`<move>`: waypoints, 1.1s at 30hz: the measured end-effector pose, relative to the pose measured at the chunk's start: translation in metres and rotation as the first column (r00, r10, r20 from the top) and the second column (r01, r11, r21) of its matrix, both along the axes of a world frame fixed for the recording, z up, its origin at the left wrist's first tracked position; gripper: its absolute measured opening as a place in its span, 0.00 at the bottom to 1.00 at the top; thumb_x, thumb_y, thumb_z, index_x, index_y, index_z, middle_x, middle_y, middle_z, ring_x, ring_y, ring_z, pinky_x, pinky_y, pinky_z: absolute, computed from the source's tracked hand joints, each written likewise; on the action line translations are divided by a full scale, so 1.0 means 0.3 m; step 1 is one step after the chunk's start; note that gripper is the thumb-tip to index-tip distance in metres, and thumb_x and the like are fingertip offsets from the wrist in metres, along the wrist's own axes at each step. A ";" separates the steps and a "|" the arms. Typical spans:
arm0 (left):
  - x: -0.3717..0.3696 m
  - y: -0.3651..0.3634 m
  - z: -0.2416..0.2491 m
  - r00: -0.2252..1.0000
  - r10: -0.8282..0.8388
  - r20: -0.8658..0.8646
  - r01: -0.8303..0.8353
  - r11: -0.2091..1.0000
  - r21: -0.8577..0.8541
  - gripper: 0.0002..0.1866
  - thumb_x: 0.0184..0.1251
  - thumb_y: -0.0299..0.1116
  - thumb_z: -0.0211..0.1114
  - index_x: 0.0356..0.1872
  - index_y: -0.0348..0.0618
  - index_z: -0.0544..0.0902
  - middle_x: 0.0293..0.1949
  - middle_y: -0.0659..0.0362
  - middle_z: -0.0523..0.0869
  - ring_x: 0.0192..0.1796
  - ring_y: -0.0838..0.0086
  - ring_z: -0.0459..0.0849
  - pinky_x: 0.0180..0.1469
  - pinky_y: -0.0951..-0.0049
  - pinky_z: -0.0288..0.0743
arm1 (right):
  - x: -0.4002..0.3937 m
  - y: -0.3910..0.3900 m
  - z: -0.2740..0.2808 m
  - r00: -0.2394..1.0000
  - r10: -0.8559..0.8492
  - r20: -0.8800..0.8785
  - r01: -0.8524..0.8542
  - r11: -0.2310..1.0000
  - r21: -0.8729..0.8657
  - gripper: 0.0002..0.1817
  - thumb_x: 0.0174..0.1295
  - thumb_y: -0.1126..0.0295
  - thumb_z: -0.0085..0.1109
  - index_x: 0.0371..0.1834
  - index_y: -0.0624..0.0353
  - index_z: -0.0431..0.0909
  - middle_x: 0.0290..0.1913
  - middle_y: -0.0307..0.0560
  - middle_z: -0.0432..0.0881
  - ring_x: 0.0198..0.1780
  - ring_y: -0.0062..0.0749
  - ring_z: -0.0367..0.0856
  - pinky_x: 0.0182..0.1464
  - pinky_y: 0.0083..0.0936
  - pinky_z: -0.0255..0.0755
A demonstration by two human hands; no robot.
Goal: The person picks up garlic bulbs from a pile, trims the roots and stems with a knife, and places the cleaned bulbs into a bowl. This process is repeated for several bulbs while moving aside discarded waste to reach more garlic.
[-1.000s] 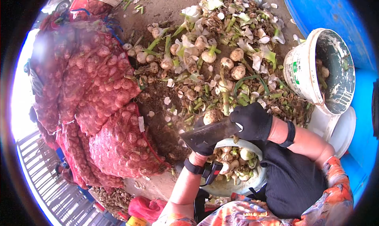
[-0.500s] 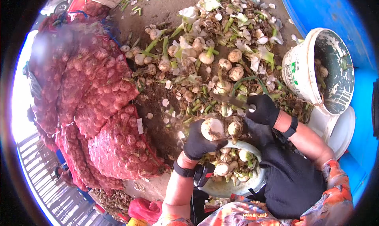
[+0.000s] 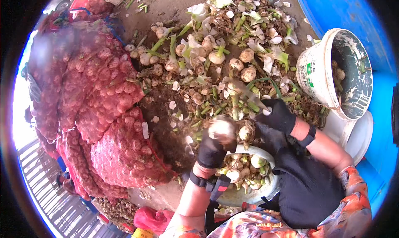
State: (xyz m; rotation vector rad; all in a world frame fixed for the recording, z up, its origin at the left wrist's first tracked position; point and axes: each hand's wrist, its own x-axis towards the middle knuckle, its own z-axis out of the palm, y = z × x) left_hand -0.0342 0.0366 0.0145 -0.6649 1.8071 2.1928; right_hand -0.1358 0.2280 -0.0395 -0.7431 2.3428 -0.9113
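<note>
My left hand [image 3: 213, 150], in a black fingerless-looking glove, is closed round a whitish garlic bulb [image 3: 221, 129] that is blurred by motion. My right hand [image 3: 275, 116], gloved in black too, grips a knife [image 3: 248, 97]. Its smeared blade points up and left, over the cut stalks beyond the bulb. Between the two hands a second garlic bulb [image 3: 246, 133] shows, just above the rim of a pale bucket [image 3: 272, 160]. Trimmed bulbs [image 3: 234, 175] lie inside that bucket, close below my left wrist.
A heap of garlic with stalks and peelings [image 3: 249, 42] covers the ground ahead. Full red mesh sacks [image 3: 99, 96] stand at the left. At the right a white pail [image 3: 312, 73] lies tilted beside blue barrels [image 3: 345, 17]. Dark cloth [image 3: 309, 188] covers my lap.
My left hand has turned more upright, with the garlic bulb shifted slightly left and up. The knife blade has swung from nearly level to a steeper slant, a little away from the bulb.
</note>
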 end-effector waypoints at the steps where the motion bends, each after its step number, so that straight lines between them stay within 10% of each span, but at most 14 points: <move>1: 0.003 0.007 -0.014 0.994 0.110 -0.001 -0.110 0.993 0.035 0.13 0.53 0.37 0.57 0.38 0.42 0.73 0.34 0.59 0.78 0.37 0.71 0.77 0.44 0.71 0.70 | 0.021 -0.015 0.005 0.950 -0.066 0.304 0.130 0.972 -0.194 0.11 0.49 0.62 0.57 0.25 0.60 0.76 0.21 0.46 0.77 0.24 0.35 0.77 0.29 0.27 0.69; 4: 0.006 0.030 -0.032 0.956 0.290 0.044 -0.290 0.914 0.284 0.27 0.51 0.51 0.56 0.50 0.44 0.70 0.45 0.57 0.76 0.48 0.64 0.74 0.51 0.63 0.67 | 0.060 -0.058 0.017 0.804 0.055 0.592 0.266 0.857 -0.441 0.15 0.50 0.60 0.59 0.31 0.63 0.76 0.24 0.41 0.77 0.28 0.17 0.71 0.32 0.22 0.68; 8: 0.041 0.070 -0.039 0.994 0.112 -0.003 -0.104 0.909 -0.404 0.29 0.46 0.50 0.57 0.49 0.43 0.71 0.47 0.54 0.76 0.52 0.60 0.72 0.55 0.59 0.63 | 0.030 -0.079 0.077 0.741 -0.021 0.671 0.289 0.912 -0.291 0.15 0.47 0.63 0.60 0.32 0.62 0.76 0.25 0.43 0.78 0.28 0.19 0.72 0.33 0.23 0.68; 9: 0.044 0.072 -0.047 0.986 0.169 -0.015 -0.167 0.955 -0.244 0.31 0.45 0.50 0.57 0.50 0.42 0.71 0.48 0.53 0.75 0.52 0.59 0.71 0.56 0.58 0.62 | 0.022 -0.075 0.076 0.774 -0.024 0.633 0.270 0.917 -0.295 0.15 0.45 0.63 0.61 0.32 0.62 0.76 0.25 0.45 0.79 0.27 0.20 0.73 0.33 0.23 0.69; 10: 0.049 0.071 -0.046 0.926 0.378 0.001 -0.354 0.867 0.350 0.29 0.45 0.49 0.59 0.48 0.41 0.72 0.48 0.53 0.76 0.53 0.60 0.71 0.59 0.61 0.60 | 0.022 -0.066 0.068 0.771 -0.026 0.636 0.272 0.917 -0.293 0.15 0.45 0.63 0.61 0.32 0.62 0.76 0.25 0.45 0.79 0.27 0.20 0.73 0.33 0.23 0.69; 11: 0.051 0.070 -0.039 0.820 0.538 0.196 -0.465 0.426 0.776 0.28 0.46 0.47 0.61 0.47 0.40 0.72 0.47 0.53 0.76 0.54 0.61 0.71 0.61 0.63 0.58 | 0.022 -0.055 0.060 0.814 0.030 0.580 0.132 0.963 -0.234 0.14 0.44 0.64 0.60 0.31 0.62 0.76 0.25 0.47 0.79 0.26 0.22 0.73 0.31 0.24 0.69; 17: 0.020 0.066 0.028 0.831 0.403 0.384 -0.528 0.351 0.773 0.28 0.51 0.44 0.56 0.52 0.38 0.69 0.49 0.47 0.74 0.53 0.56 0.70 0.60 0.57 0.60 | -0.011 -0.059 0.058 0.951 -0.083 0.296 0.145 0.970 -0.196 0.07 0.43 0.70 0.57 0.24 0.61 0.72 0.20 0.50 0.74 0.22 0.36 0.74 0.27 0.28 0.67; 18: 0.036 0.047 0.017 0.831 0.405 0.382 -0.527 0.353 0.773 0.28 0.51 0.44 0.56 0.52 0.38 0.69 0.49 0.47 0.74 0.53 0.56 0.70 0.60 0.57 0.60 | -0.024 -0.058 0.060 0.952 -0.081 0.296 0.145 0.969 -0.198 0.07 0.43 0.70 0.57 0.24 0.61 0.72 0.20 0.50 0.74 0.22 0.36 0.74 0.27 0.28 0.67; 19: 0.067 0.024 -0.009 0.965 0.201 0.167 -0.254 0.869 0.425 0.25 0.53 0.41 0.55 0.51 0.36 0.69 0.46 0.49 0.75 0.50 0.58 0.73 0.56 0.60 0.64 | -0.042 -0.054 0.057 0.983 -0.024 0.179 0.061 0.976 -0.208 0.07 0.41 0.70 0.56 0.23 0.60 0.72 0.20 0.51 0.74 0.24 0.43 0.74 0.27 0.32 0.67; 20: 0.084 0.015 -0.031 0.993 0.088 0.084 -0.107 0.958 0.264 0.23 0.54 0.40 0.56 0.48 0.36 0.70 0.43 0.51 0.76 0.48 0.62 0.74 0.51 0.64 0.67 | -0.051 -0.050 0.058 0.997 0.036 0.061 -0.022 0.978 -0.206 0.07 0.38 0.71 0.56 0.23 0.59 0.72 0.20 0.53 0.73 0.26 0.50 0.75 0.26 0.36 0.67; 24: 0.075 -0.007 -0.034 0.830 -0.529 -0.177 0.433 0.811 -0.394 0.15 0.53 0.37 0.58 0.37 0.35 0.76 0.32 0.61 0.80 0.35 0.72 0.79 0.34 0.74 0.74 | -0.061 -0.058 0.080 0.992 0.082 0.094 -0.060 0.976 -0.211 0.07 0.38 0.69 0.55 0.21 0.58 0.70 0.19 0.53 0.73 0.26 0.52 0.74 0.27 0.38 0.67; 26: 0.083 -0.008 -0.092 0.890 -0.415 -0.190 0.384 0.905 -0.183 0.08 0.52 0.29 0.58 0.32 0.39 0.80 0.26 0.57 0.80 0.24 0.72 0.80 0.26 0.76 0.75 | -0.065 -0.056 0.042 0.998 0.053 0.020 -0.048 0.981 -0.186 0.07 0.39 0.68 0.55 0.22 0.58 0.72 0.19 0.53 0.73 0.26 0.52 0.75 0.27 0.38 0.67; 28: 0.064 -0.024 -0.108 0.930 -0.166 0.327 0.081 0.963 0.259 0.07 0.52 0.28 0.60 0.32 0.37 0.80 0.26 0.60 0.77 0.25 0.75 0.79 0.21 0.76 0.75 | -0.076 -0.055 0.061 0.990 -0.143 -0.006 0.143 0.988 -0.059 0.07 0.42 0.70 0.58 0.23 0.60 0.74 0.21 0.51 0.76 0.25 0.42 0.77 0.27 0.29 0.69; 33: -0.004 -0.013 -0.074 0.905 -0.090 0.415 0.124 0.991 -0.054 0.08 0.55 0.30 0.55 0.27 0.38 0.81 0.23 0.59 0.77 0.23 0.76 0.79 0.21 0.77 0.73 | 0.021 -0.049 0.087 0.986 -0.028 0.165 0.102 0.885 -0.455 0.11 0.42 0.65 0.58 0.24 0.62 0.75 0.19 0.51 0.76 0.22 0.50 0.74 0.27 0.35 0.69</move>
